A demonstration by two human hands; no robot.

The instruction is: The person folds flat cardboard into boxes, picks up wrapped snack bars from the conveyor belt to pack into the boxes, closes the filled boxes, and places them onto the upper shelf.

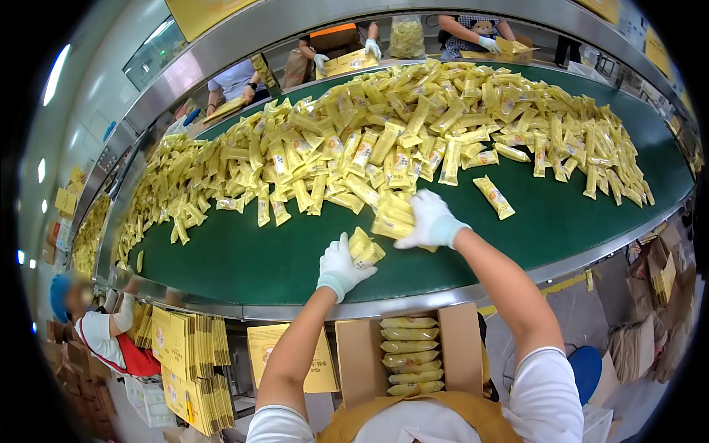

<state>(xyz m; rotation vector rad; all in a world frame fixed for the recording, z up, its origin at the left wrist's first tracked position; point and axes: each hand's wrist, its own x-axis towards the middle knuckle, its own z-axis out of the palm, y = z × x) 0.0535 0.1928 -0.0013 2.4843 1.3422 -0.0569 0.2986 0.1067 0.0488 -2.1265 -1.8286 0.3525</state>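
Note:
Both my hands wear white gloves over the green conveyor belt. Closed around one or more yellow wrapped snack packets is my left hand, low and near the belt's front rim. My right hand grips a bunch of several yellow snack packets, at the front edge of a large pile of the same packets. A single packet lies apart, right of my right hand. Below my arms, an open cardboard box contains a stacked row of packets.
The belt's metal rim runs in front of me. Flattened yellow cartons are stacked at left, beside a co-worker in a blue cap. Another yellow carton stands left of the box. Co-workers handle cartons across the belt.

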